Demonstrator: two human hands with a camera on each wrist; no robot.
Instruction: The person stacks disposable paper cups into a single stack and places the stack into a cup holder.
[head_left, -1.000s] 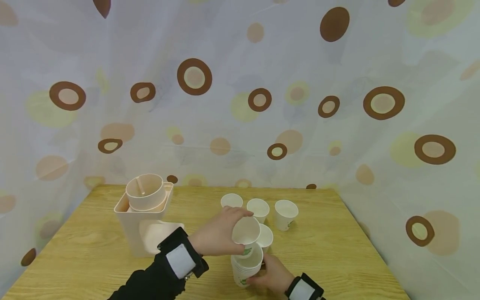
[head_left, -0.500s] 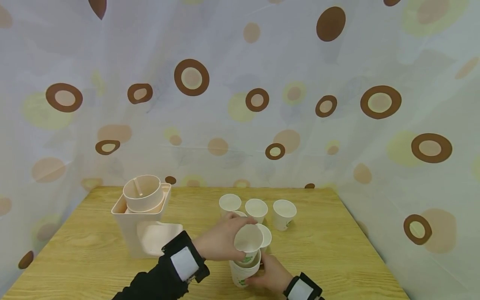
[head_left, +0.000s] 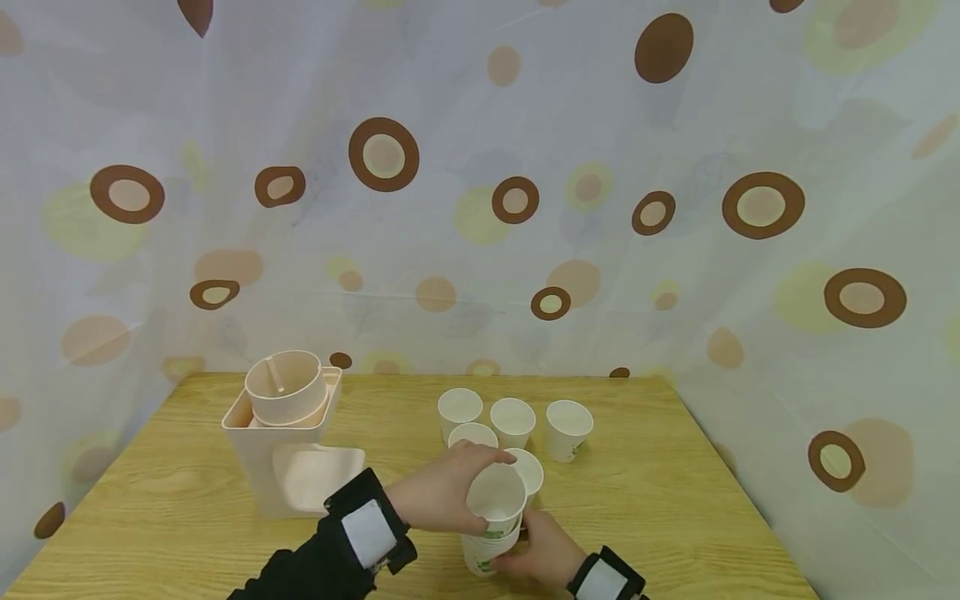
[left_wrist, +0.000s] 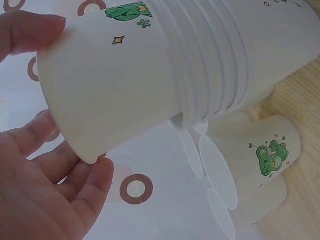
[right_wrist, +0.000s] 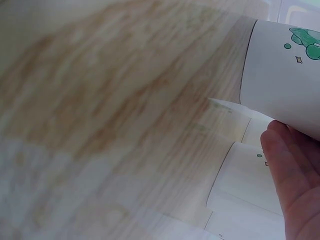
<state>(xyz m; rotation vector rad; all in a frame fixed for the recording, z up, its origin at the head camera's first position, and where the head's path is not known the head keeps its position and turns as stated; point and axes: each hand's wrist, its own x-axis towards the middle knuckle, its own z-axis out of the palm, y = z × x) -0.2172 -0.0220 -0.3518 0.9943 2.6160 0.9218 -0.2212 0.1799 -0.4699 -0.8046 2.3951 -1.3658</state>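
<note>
By its rim my left hand holds a white paper cup, thumb on one side and fingers on the other. The cup's lower part sits inside the top of a stack of paper cups. Several nested rims show in the left wrist view, along with a green cartoon print on the held cup. Low on its right side, my right hand grips the stack, fingers curled round the wall. In the right wrist view that hand's fingers lie against the printed cup.
Several single paper cups stand upright just behind the hands, among them a cup at the right and one at the back. A cream pitcher-like container with a round cup-shaped piece on top stands left on the wooden table.
My left hand has lowered its cup down into the stack. One standing cup, hidden behind that hand before, now shows. The right hand has kept its hold on the stack.
</note>
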